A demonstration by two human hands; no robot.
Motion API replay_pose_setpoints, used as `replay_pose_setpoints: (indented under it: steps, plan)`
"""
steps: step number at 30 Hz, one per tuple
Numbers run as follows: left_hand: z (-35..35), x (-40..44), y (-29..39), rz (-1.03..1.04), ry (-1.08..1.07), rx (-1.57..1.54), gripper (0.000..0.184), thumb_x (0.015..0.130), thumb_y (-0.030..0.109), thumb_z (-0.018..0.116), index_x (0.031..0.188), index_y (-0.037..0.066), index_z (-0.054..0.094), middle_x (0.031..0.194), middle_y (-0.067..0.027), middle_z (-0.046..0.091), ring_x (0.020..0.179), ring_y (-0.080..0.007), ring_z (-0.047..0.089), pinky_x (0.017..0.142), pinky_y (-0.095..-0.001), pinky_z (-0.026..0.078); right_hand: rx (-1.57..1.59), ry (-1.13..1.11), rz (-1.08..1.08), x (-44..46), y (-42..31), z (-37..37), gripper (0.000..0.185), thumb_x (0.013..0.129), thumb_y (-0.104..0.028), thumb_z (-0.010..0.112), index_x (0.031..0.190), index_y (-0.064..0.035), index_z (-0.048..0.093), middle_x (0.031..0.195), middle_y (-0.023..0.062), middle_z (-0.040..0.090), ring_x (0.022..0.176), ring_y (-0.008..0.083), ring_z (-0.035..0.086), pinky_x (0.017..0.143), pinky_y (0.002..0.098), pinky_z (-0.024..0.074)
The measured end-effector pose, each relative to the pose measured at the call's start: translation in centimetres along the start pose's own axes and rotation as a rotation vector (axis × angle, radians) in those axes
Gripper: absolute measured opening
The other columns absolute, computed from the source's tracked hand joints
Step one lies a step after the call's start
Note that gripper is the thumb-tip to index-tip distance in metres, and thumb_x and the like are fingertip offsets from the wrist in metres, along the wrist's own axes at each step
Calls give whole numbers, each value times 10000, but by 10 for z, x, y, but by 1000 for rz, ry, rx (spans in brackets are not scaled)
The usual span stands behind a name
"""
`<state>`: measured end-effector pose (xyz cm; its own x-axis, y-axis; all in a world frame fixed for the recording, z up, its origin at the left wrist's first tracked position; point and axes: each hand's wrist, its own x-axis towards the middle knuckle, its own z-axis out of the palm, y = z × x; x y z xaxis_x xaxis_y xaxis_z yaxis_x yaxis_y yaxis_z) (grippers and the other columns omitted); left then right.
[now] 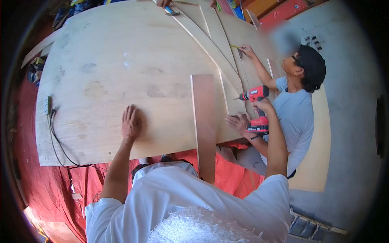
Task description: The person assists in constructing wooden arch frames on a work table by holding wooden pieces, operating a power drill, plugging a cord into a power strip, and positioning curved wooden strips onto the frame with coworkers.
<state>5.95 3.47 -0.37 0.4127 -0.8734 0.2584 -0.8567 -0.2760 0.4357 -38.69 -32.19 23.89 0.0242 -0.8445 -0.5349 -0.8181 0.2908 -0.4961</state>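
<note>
My left hand (131, 123) lies flat on the big plywood sheet (105, 97), its fingers stretched out and nothing in them. My right hand (264, 106) is wrapped round the handle of a red cordless drill (256, 94). The drill's bit points left, above the lower end of the wooden strips (233, 97). A co-worker's hand (241, 121) rests on the wood just below the bit. Between my hands a long flat board (204, 109) lies across the sheet and sticks out past its near edge.
A co-worker (298, 105) crouches at the right, another hand near a yellow item. At the far edge, a hand (163, 3) is by a blue-handled hammer (172, 12). A power strip (48, 106) with black cables lies at left. Red sheeting (239, 174) covers the floor.
</note>
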Motion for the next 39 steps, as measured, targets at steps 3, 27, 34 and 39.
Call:
replay_pose_setpoints:
  steps: [3, 27, 34, 39]
  plan:
    - [1, 0, 0, -6, -4, 35, 474, 870, 237, 536, 1302, 53, 471, 1431, -175, 390, 1361, -322, 319, 1131, -456, 236, -20, 36, -45, 4, 6, 0, 45, 713, -68, 651, 756, -66, 640, 586, 65, 614, 469, 159, 587, 435, 303, 473]
    - [0, 0, 2, 33, 53, 6, 461, 855, 217, 540, 1284, 57, 481, 1415, -179, 407, 1343, -355, 336, 1114, -472, 263, -88, 21, -29, 17, 14, -3, 85, 766, -110, 665, 756, -41, 617, 591, 89, 615, 453, 179, 576, 413, 329, 468]
    - [1, 0, 3, 23, 37, 19, 466, 858, 213, 535, 1291, 51, 479, 1417, -160, 411, 1350, -343, 330, 1123, -467, 248, -96, 25, -27, 5, 6, -1, 86, 764, -112, 670, 758, -44, 618, 593, 83, 616, 464, 180, 584, 425, 331, 477]
    - [2, -1, 2, 13, 29, 28, 456, 874, 218, 521, 1296, 51, 479, 1424, -152, 407, 1358, -332, 320, 1127, -466, 238, -103, 19, -22, 15, 11, -3, 86, 766, -112, 668, 767, -43, 618, 591, 80, 614, 464, 176, 581, 427, 331, 479]
